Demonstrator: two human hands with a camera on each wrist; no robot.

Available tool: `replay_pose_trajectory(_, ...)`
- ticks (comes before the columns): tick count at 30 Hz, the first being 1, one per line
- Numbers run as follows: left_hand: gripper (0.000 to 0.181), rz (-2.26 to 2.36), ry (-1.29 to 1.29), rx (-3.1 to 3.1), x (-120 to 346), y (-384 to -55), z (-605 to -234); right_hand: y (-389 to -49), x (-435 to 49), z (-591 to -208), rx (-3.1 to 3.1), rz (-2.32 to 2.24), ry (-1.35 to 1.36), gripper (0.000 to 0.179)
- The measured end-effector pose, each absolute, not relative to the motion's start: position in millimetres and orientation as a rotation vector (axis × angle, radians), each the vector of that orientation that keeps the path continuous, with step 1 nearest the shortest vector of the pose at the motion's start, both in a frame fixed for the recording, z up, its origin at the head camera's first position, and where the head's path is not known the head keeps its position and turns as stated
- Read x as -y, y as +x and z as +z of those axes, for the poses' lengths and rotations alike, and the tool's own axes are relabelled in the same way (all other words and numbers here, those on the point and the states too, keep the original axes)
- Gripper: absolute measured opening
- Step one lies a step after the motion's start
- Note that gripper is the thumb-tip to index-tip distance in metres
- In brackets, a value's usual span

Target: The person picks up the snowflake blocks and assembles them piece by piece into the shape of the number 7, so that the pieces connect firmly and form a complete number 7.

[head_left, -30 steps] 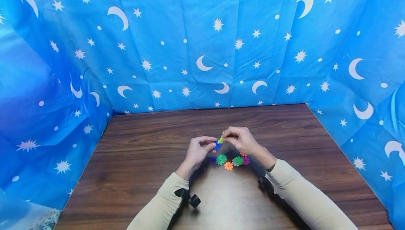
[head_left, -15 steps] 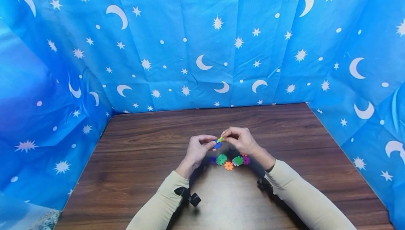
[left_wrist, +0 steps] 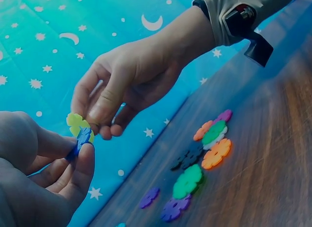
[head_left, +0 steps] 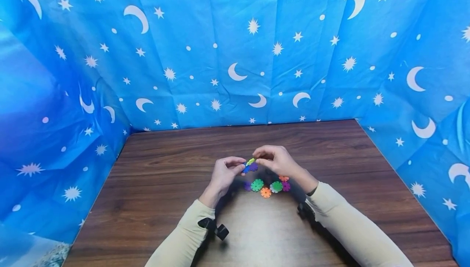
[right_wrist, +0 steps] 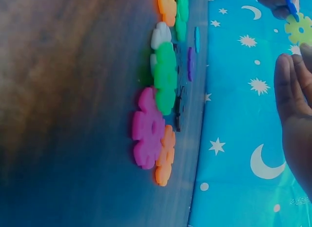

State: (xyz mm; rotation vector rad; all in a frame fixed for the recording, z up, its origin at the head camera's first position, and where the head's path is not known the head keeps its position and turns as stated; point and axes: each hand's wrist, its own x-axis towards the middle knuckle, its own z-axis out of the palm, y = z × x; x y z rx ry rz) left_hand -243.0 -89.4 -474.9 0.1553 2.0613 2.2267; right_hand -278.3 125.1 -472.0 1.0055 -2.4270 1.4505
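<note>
Both hands meet above the table around two interlocking toy discs with notched, flower-like rims. My left hand [head_left: 223, 174] pinches the blue disc [left_wrist: 83, 141] between thumb and fingers. A yellow-green disc [left_wrist: 75, 122] overlaps the blue one at an angle, its edge against the blue face. At the far side of it, my right hand [head_left: 277, 163] has thumb and fingertips at its rim, pinching it. In the right wrist view the yellow-green disc [right_wrist: 298, 29] lies just beyond the right fingertips [right_wrist: 283, 66].
Loose discs lie on the brown table [head_left: 165, 201] below the hands: green [head_left: 257, 185], orange [head_left: 266, 192], another green over white [head_left: 276, 186], magenta [right_wrist: 147, 129], purple [left_wrist: 174, 208] and black [left_wrist: 187, 156]. A blue star-and-moon cloth [head_left: 235, 55] hangs behind and at both sides.
Both hands have shifted slightly left with the two discs. The blue and yellow-green discs have turned in the fingers, uncovering a purple disc behind them. The other discs lie as before.
</note>
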Motion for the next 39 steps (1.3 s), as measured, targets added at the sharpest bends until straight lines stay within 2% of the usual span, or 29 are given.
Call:
replay_pose_trajectory(19,0.018,2.265,0.027,-2.079,111,-247,-475,-300,-99,-472,2.935,0.957,0.681,0.027)
replay_pose_trajectory(27,0.017,2.249,-0.005,-2.093,117,-245,-479,-298,-91,-481,3.093,0.894,0.490,0.034)
replay_pose_trajectory(39,0.019,2.222,0.002,-2.116,116,-246,-477,-299,-89,-484,3.126,0.832,0.418,0.036)
